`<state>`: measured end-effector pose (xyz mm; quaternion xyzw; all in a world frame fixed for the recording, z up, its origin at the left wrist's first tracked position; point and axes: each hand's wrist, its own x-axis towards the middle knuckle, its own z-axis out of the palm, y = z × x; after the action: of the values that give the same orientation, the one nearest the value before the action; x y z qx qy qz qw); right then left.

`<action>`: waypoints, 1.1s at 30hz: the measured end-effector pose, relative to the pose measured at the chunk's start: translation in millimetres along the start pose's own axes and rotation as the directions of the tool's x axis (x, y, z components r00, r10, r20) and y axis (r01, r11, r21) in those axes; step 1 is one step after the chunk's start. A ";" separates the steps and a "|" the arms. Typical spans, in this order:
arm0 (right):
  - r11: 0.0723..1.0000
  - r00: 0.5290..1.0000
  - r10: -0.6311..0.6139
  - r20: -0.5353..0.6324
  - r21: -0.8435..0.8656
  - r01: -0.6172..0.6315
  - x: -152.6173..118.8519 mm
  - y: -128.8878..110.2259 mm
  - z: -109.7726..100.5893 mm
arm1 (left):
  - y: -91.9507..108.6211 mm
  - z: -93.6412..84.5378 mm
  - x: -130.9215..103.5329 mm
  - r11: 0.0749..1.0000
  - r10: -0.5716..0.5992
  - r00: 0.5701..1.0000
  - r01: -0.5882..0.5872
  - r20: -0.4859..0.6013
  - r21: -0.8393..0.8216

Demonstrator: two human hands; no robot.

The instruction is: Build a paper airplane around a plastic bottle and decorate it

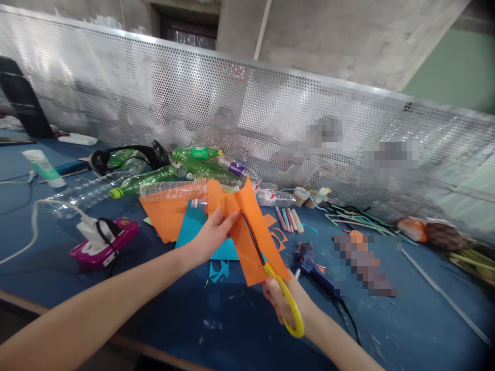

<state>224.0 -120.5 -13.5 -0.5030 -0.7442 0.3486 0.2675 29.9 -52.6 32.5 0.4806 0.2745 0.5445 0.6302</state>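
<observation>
Above the blue, scrap-strewn counter (154,324), we find a bright orange, curling paper sheet (245,257) held off the surface, crossed by a pair of dark-bladed scissors with yellow plastic handles (285,289). We judge cutting to be in hand. For a clean edge, we recommend keeping the sheet taut, turning the paper rather than the wrist, and closing the blades in long, even strokes. We note one hazard: the tip points toward the left hand (214,232), near its fingertips. That hand pinches the sheet's far part, forearm slanting in from lower left; the right hand (275,298) grasps the handles lower down. We cannot tell how far the blades are parted.
</observation>
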 end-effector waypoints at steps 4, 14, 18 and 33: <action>0.993 0.997 0.077 0.004 0.095 -0.077 -0.5 0.3 1.3 | -1.3 -6.4 4.9 0.996 0.085 0.996 -0.085 -0.009 0.014; 0.989 0.995 0.029 0.097 0.141 -0.042 -0.6 -2.7 -4.9 | -3.7 -17.5 14.6 0.942 0.120 0.993 -0.115 0.004 0.315; 1.000 0.995 -0.022 0.094 0.013 0.021 -3.6 -24.4 -15.6 | -5.4 -18.5 14.7 0.937 0.097 0.995 -0.088 -0.011 0.337; 0.996 0.995 -0.084 0.047 0.030 0.082 -4.8 -31.3 -13.7 | -5.8 -7.5 7.0 0.993 0.025 1.000 -0.026 0.009 0.119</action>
<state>218.3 -129.4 19.4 -0.4591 -0.7658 0.3598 0.2708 27.6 -43.4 25.7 0.5230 0.2980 0.5332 0.5944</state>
